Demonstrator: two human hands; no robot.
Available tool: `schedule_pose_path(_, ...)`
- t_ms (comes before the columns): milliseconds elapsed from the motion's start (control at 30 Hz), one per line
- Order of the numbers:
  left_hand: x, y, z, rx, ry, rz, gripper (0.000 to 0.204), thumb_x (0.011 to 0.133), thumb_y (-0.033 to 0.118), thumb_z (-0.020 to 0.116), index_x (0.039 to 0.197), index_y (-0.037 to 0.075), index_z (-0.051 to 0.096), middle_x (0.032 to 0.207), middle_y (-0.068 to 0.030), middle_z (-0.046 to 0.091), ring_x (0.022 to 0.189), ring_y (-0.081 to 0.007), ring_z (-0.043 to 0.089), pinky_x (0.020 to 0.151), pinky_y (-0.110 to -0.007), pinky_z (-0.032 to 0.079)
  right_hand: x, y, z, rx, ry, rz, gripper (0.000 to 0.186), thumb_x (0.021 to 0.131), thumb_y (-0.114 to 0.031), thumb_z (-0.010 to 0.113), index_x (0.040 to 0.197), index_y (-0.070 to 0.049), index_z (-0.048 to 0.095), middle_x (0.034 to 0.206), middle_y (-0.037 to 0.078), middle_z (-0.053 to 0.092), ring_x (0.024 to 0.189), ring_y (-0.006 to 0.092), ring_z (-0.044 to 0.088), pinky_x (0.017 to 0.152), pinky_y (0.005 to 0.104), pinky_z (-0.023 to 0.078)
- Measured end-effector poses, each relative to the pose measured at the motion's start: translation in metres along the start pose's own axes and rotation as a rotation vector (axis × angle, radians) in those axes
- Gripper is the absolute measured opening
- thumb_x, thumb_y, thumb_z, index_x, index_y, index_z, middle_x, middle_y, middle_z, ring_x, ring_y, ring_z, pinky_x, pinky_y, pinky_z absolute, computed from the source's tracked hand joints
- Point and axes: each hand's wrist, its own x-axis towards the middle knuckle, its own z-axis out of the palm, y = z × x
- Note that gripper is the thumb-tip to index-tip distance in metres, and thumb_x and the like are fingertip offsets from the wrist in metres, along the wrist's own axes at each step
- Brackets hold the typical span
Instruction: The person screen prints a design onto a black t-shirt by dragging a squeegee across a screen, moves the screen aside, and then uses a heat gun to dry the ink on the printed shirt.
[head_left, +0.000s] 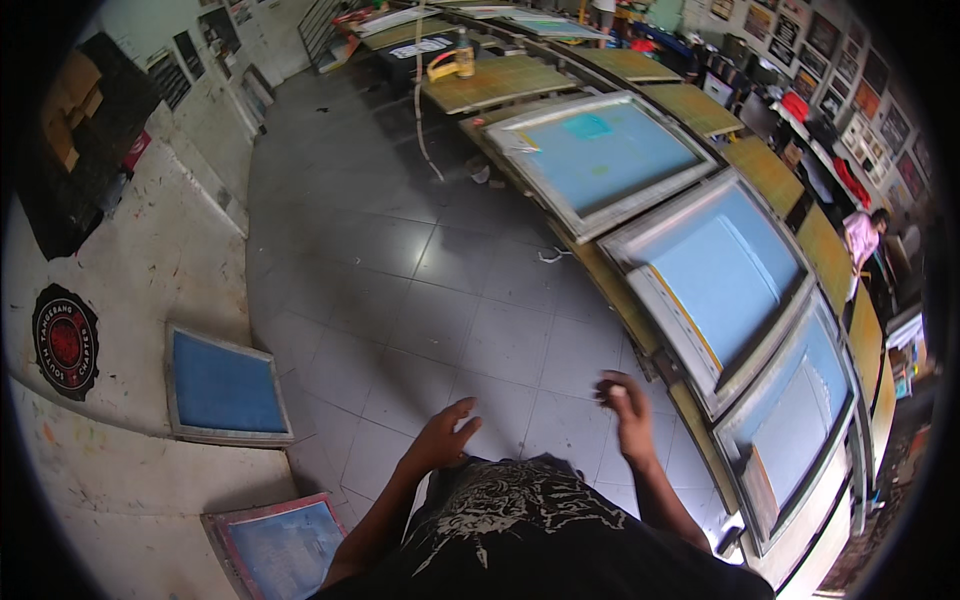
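My left hand (442, 436) is held out in front of my body above the tiled floor. Its thumb stands apart from the fingers, and nothing shows in it. To the right my right hand (626, 408) is raised with its fingers curled in; whether anything small is inside cannot be made out. Neither hand touches a thing. Nearest the right hand is a row of screen-printing frames on a long bench: a frame with a squeegee (686, 318) lying in it, a nearer frame (800, 410) that also holds a squeegee, and a farther frame (612, 160) with a turquoise smear.
Blue-meshed frames lean by the left wall (228, 388) and lower down (285, 545). Yellowish boards (500, 85) continue along the bench, one bearing a yellow tool and a bottle (464, 54). A cord (420, 110) hangs near it. Another person (862, 240) is beyond the bench at right.
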Motion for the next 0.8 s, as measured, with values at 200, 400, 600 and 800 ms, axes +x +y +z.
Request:
schedule_pose_path(200, 0.023, -0.074, -0.128, -0.209, 0.174, 0.016, 0.049, 0.099, 0.029, 0.053, 0.135, -0.003, 0.047, 0.126, -0.0198, 0.060, 0.118, -0.0287, 0.058, 0.100, -0.037, 0.044, 0.195, 0.059, 0.204, 0.109, -0.191, 0.134, 0.053, 0.098, -0.042, 0.057, 0.122, 0.005, 0.055, 0.103, 0.011, 0.063, 0.092, 0.0164, 0.060, 0.079, 0.0296, 0.049)
schedule_pose_path(400, 0.071, -0.314, -0.230, 0.189, 0.443, -0.335, 0.048, 0.095, 0.035, 0.053, 0.126, -0.002, 0.057, 0.125, -0.0241, 0.060, 0.116, -0.0368, 0.058, 0.100, -0.040, 0.045, 0.453, 0.089, 0.333, 0.021, -0.006, -0.105, 0.047, 0.096, -0.044, 0.058, 0.109, 0.001, 0.059, 0.094, 0.007, 0.063, 0.082, 0.0139, 0.060, 0.070, 0.0279, 0.049)
schedule_pose_path(600, -0.063, -0.447, -0.243, 0.249, 0.545, -1.190, 0.044, 0.092, 0.038, 0.056, 0.111, -0.001, 0.063, 0.096, -0.0261, 0.067, 0.091, -0.0466, 0.063, 0.073, -0.054, 0.051, 0.723, 0.077, 0.376, 0.077, 0.061, -0.109, 0.049, 0.094, -0.047, 0.059, 0.106, 0.000, 0.061, 0.093, 0.004, 0.061, 0.076, 0.0112, 0.057, 0.066, 0.0260, 0.047)
schedule_pose_path(800, 0.160, -0.374, -0.260, -0.293, 0.479, -1.120, 0.043, 0.093, 0.038, 0.055, 0.108, -0.002, 0.062, 0.095, -0.0259, 0.067, 0.091, -0.0452, 0.063, 0.075, -0.053, 0.050, 0.922, 0.057, 0.422, 0.101, 0.246, 0.072, 0.057, 0.094, -0.049, 0.060, 0.118, 0.003, 0.057, 0.092, 0.008, 0.060, 0.076, 0.0135, 0.059, 0.062, 0.0284, 0.047)
